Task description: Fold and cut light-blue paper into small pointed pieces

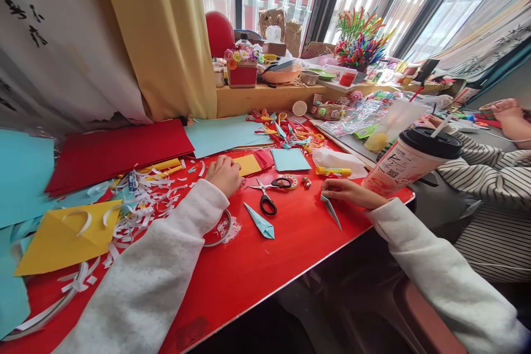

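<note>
My left hand point(224, 174) rests on the red table beside a square of yellow paper point(248, 165). Its fingers are curled down, and whatever lies under them is hidden. Between thumb and fingers of my right hand point(352, 192) is a folded light blue paper piece point(331, 211), its point slanting down towards the table's front edge. Another folded blue paper piece point(261, 222) lies between my hands. Just above it are scissors point(266, 193) with black handles, blades apart. A stack of light blue paper squares point(290, 160) and a yellow glue stick point(333, 171) lie further back.
A lidded drink cup point(409, 163) with a straw stands close by my right hand. White paper scraps point(153, 199), red sheets point(120, 152) and a yellow sheet point(68, 235) cover the left side. A tape roll point(226, 227) sits by my left forearm. Someone in striped sleeves point(485, 160) sits at right.
</note>
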`<state>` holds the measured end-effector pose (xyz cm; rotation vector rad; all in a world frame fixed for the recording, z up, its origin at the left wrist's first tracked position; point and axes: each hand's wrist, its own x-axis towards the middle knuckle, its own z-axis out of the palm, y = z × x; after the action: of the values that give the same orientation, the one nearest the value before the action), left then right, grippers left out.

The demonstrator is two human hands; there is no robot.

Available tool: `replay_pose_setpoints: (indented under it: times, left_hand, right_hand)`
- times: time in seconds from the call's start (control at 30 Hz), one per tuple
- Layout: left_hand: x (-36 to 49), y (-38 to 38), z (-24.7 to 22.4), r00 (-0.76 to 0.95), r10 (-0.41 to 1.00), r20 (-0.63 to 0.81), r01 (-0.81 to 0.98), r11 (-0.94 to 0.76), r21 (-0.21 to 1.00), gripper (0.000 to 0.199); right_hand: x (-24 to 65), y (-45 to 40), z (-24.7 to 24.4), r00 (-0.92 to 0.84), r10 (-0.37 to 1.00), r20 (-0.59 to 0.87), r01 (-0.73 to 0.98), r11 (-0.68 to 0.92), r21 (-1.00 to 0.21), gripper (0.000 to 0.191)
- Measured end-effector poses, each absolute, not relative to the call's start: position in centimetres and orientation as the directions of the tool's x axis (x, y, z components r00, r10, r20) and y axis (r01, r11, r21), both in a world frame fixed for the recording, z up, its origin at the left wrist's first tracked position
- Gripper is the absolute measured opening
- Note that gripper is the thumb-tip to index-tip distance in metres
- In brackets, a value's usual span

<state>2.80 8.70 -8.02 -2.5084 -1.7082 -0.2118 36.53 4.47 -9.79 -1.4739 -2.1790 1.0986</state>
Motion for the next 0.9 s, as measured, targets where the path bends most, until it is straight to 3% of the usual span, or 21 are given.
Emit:
replay_pose_setpoints:
  times: [0.4, 0.67, 0.73, 0.8, 0.87, 0.9]
  left_hand:
    - [2.8, 8.7, -8.0, 0.366, 0.918, 0.151, 0.929, -0.369, -0.013, 0.029]
    - [2.9, 8.8, -7.8, 0.364, 0.914, 0.18, 0.926, -0.375, 0.034, 0.027]
    - [3.4, 8.5, -7.3, 0.367, 0.91, 0.194, 0.903, -0.399, 0.162, 0.025]
    - [4.3, 7.7, -6.4, 0.387, 0.913, 0.129, 0.804, -0.402, 0.438, 0.032]
    - [5.3, 6.3, -5.3, 0.476, 0.875, -0.082, 0.562, -0.231, 0.794, 0.05]
    - [5.7, 5.5, -4.7, 0.545, 0.811, -0.214, 0.448, -0.066, 0.891, 0.056]
  right_hand:
    - [37.4, 3.5, -11.6, -0.327, 0.942, -0.078, 0.487, 0.097, -0.868, 0.035]
    - [37.9, 1.0, -11.4, 0.077, 0.975, 0.209, 0.345, 0.171, -0.923, 0.026]
    - [36.5, -0.4, -10.4, 0.102, 0.946, 0.309, 0.432, 0.238, -0.87, 0.023]
    - [34.1, -1.9, -9.2, 0.156, 0.845, 0.511, 0.559, 0.351, -0.751, 0.022]
    - [31.2, -3.1, -8.3, 0.119, 0.66, 0.742, 0.729, 0.449, -0.517, 0.029]
    - [29.8, -3.5, -8.0, 0.034, 0.578, 0.815, 0.804, 0.469, -0.366, 0.037]
